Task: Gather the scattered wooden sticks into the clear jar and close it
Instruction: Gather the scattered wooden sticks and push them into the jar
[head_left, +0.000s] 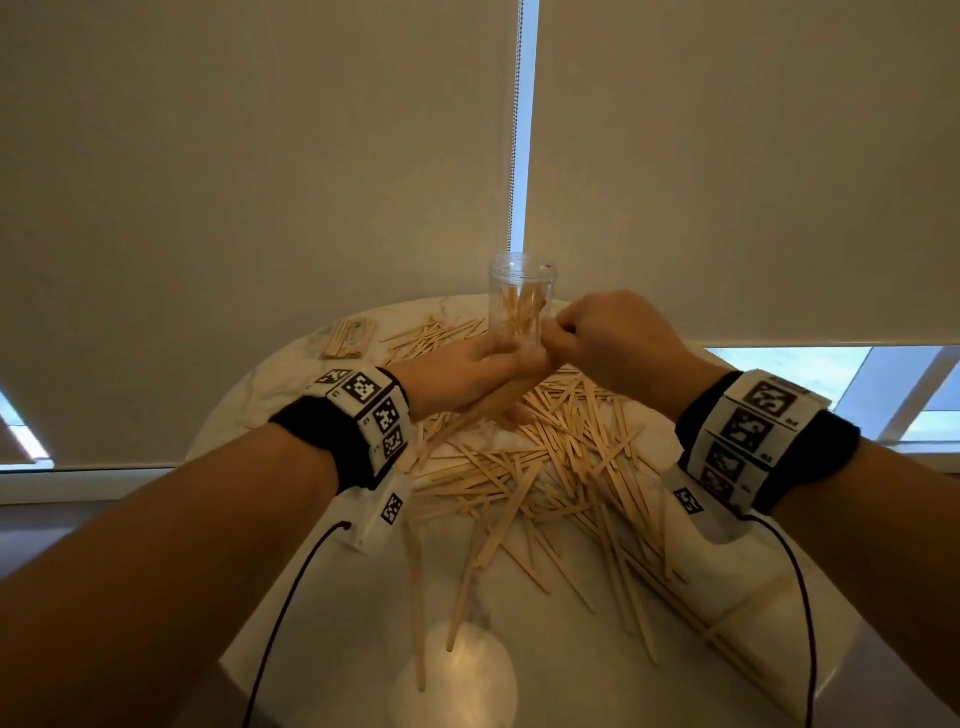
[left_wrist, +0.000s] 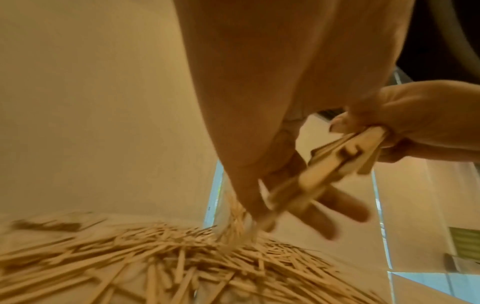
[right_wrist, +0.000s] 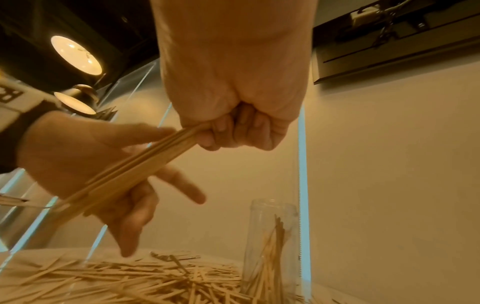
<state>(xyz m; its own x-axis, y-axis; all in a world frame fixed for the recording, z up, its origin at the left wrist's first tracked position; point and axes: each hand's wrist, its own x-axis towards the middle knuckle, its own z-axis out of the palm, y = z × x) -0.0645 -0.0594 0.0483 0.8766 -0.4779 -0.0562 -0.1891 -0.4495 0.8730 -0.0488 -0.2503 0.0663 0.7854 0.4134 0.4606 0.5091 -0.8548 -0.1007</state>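
Note:
A clear jar (head_left: 522, 291) (right_wrist: 272, 236) stands upright and lidless at the far side of the round marble table (head_left: 270, 384), with several wooden sticks inside. Loose sticks (head_left: 561, 467) (right_wrist: 130, 281) (left_wrist: 155, 257) lie scattered in a heap in front of it. My right hand (head_left: 608, 338) (right_wrist: 233, 102) is a fist gripping one end of a bundle of sticks (head_left: 467, 415) (right_wrist: 130, 170) (left_wrist: 337, 164). My left hand (head_left: 483, 364) (right_wrist: 78, 154) lies under that bundle with fingers spread straight. Both hands hover just in front of the jar.
A wrapped packet of sticks (head_left: 348, 338) lies at the table's far left. A pale round patch (head_left: 452, 675) shows at the near edge, with two sticks across it; lid or reflection, I cannot tell. Roller blinds hang close behind the jar.

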